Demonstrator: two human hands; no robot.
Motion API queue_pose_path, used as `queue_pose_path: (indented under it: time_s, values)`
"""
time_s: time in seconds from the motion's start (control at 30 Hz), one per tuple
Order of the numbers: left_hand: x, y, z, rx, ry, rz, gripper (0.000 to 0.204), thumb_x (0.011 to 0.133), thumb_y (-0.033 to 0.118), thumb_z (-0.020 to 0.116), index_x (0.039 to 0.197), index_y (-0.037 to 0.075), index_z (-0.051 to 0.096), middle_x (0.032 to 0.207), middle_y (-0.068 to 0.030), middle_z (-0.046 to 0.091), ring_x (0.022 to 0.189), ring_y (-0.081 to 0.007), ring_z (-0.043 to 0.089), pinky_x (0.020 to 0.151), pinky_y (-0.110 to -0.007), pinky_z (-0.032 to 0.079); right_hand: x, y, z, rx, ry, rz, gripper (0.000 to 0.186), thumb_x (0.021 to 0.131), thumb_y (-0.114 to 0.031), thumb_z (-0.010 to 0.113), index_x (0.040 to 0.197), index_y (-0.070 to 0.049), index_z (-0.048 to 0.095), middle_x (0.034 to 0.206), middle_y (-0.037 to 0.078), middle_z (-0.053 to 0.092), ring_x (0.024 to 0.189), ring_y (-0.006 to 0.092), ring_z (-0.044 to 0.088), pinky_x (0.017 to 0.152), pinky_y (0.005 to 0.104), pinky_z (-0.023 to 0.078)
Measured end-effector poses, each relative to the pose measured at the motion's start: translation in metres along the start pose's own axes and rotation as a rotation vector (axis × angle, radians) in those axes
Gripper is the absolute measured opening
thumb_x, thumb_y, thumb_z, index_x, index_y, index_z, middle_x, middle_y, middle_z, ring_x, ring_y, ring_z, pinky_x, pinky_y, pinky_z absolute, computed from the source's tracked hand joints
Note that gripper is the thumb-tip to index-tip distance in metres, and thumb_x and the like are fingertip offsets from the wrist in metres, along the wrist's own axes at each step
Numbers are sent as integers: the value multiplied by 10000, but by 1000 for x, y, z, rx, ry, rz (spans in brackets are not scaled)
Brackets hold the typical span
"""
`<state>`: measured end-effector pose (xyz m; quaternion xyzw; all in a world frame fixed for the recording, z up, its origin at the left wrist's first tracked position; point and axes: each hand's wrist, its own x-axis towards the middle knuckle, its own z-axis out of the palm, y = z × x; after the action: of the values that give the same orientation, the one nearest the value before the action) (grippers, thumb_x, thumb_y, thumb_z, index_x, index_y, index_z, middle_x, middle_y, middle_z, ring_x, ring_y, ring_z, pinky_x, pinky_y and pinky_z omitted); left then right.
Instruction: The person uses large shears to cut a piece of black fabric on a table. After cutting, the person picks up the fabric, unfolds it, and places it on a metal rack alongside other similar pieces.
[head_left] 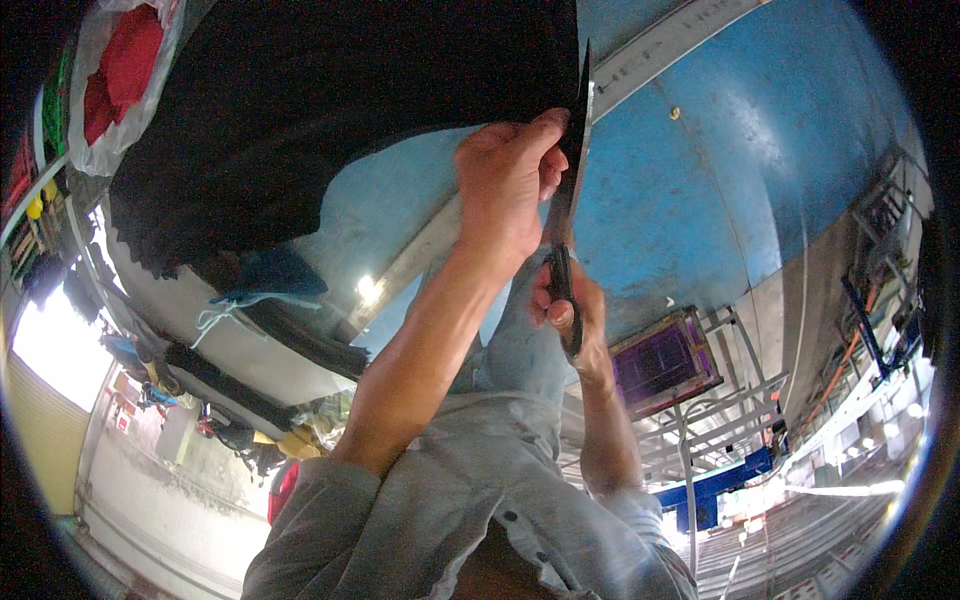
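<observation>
Black fabric (pixel 330 80) spreads over the blue tabletop (pixel 680 190), covering the far left and middle. At its right edge my left hand (pixel 505 180) is closed, with thumb and fingers pinching the cloth. My right hand (pixel 585 300), lower and slightly to the right, grips the dark handle of long scissors (pixel 568 190). Their narrow blades point away from me along the fabric's right edge, close beside my left fingertips. Whether the blades are parted is hard to make out.
A clear plastic bag with red cloth (pixel 125 70) is at the far left. Light blue ties (pixel 235 310) lie by the fabric's near edge. A pale metal bar (pixel 670 50) crosses the tabletop. A purple framed panel (pixel 665 365) and metal racks stand at lower right.
</observation>
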<state>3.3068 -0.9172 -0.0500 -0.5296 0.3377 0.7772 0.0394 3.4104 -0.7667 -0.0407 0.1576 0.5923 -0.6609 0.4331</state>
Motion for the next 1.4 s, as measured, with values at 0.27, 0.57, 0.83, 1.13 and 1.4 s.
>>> queue_pose_path:
  time_s: [0.27,0.57,0.83,1.13,1.4]
  values:
    - [2,-3,-5,7,-44,32,253,787,139,724,617,45,561,554,-65,573,418,-98,461,393,-238,314,2,-8,6,-71,48,-16,781,679,-777,606,843,-21,500,650,16,483,548,111,491,479,244,379]
    - [2,-5,-5,18,-49,21,214,799,162,709,660,59,582,571,-52,565,445,-116,469,413,-259,313,0,-10,9,-75,67,-26,711,723,-731,609,795,-34,495,585,16,481,501,108,486,451,243,371]
    - [1,-6,-5,41,-46,20,215,796,170,711,664,49,590,570,-57,563,440,-116,458,412,-260,311,-3,-6,7,-77,62,11,615,781,-634,639,798,-34,503,580,18,502,491,100,493,440,236,377]
    - [2,-6,-6,10,-52,27,254,810,164,718,634,37,586,572,-70,590,429,-85,471,404,-221,328,-4,-12,9,-82,74,25,549,813,-553,663,813,-27,503,578,19,498,460,101,481,398,246,357]
    - [2,-8,-6,21,-67,34,226,799,195,718,662,57,602,563,-40,559,436,-99,449,408,-245,295,-7,-8,9,-81,107,53,455,847,-433,683,835,-14,505,549,11,479,439,95,469,388,242,354]
